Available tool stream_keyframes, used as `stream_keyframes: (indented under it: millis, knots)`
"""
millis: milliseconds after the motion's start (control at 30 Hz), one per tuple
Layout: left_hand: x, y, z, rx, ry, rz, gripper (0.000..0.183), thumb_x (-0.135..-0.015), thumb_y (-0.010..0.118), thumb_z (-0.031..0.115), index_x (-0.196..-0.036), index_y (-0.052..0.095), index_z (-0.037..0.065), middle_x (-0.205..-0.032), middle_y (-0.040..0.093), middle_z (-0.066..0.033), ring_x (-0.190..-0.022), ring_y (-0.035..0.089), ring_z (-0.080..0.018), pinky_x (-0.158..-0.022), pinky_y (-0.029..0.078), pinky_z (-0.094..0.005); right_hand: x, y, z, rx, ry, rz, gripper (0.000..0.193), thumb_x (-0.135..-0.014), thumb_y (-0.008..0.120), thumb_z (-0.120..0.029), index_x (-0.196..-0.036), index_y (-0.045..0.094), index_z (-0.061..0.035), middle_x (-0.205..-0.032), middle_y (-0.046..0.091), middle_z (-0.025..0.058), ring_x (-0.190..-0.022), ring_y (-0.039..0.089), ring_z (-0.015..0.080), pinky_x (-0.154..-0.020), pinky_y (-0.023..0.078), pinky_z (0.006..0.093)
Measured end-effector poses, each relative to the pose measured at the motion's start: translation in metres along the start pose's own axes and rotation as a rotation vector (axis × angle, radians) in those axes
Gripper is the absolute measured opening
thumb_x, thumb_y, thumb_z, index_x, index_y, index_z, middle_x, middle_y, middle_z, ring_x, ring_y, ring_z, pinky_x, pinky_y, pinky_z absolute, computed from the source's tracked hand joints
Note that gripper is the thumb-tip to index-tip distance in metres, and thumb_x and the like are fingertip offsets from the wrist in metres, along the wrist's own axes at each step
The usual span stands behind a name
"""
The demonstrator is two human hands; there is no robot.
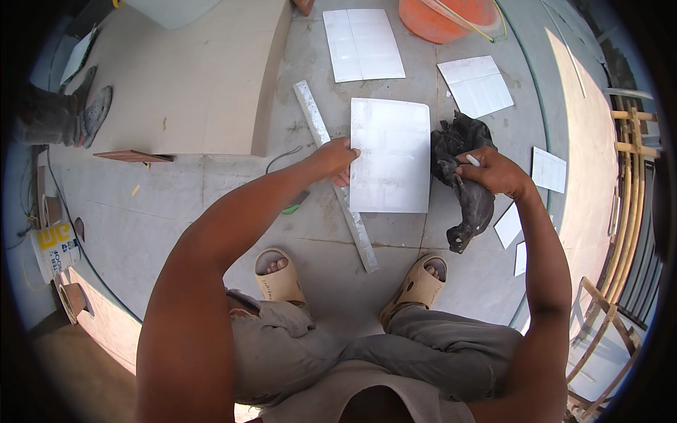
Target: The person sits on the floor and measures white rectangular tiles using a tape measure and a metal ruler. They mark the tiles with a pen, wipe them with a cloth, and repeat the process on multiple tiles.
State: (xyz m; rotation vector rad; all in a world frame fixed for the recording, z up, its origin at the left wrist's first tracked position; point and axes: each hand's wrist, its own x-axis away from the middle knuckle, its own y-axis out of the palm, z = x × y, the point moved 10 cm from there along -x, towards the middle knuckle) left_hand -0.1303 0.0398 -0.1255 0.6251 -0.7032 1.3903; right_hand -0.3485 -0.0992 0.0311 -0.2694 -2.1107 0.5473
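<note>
My left hand (333,159) is closed on the left edge of a white rectangular tile (391,156), which shows its pale, smudged, faintly gridded face. Under that hand and partly behind the tile runs a long, scuffed grey straight bar (311,111), lying slantwise on the floor. To the right of the tile, my right hand (491,171) grips a crumpled black cloth (474,209) that hangs in folds. A short white stick-like piece (472,161) shows at those fingers; its kind is unclear. Beside my left wrist lies a tool with a green part (293,206), mostly hidden by the forearm.
More white tiles lie ahead (363,44) and to the right (477,86). An orange bucket (441,20) stands beyond them. At left is a raised beige step (190,77) with another person's shoe (97,116). Bamboo poles (630,211) and a white pail (56,248) flank the floor.
</note>
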Motion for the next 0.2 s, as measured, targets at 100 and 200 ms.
stream_keyframes:
  millis: [100,200]
  knots:
    - [-0.005,-0.003,-0.002,-0.01,0.007,0.006,0.038,-0.104,0.049,0.029,-0.126,0.05,-0.002,-0.093,0.067,-0.0183,-0.076,0.072,-0.0279,-0.067,0.063,-0.0401,-0.002,-0.01,-0.031,-0.299,-0.264,-0.12,0.045,-0.093,0.067,-0.032,-0.127,0.068,-0.0023,-0.111,0.074,0.0122,-0.096,0.069,0.0215,-0.093,0.052,0.0331]
    - [-0.012,0.001,-0.004,-0.024,-0.032,0.0,0.036,-0.105,0.049,0.028,-0.131,0.049,0.004,-0.096,0.068,-0.0214,-0.078,0.073,-0.0318,-0.067,0.063,-0.0453,-0.041,-0.029,-0.049,-0.244,-0.341,0.275,0.054,-0.093,0.069,-0.032,-0.141,0.059,-0.0106,-0.128,0.067,0.0187,-0.116,0.063,0.0214,-0.11,0.041,0.0279]
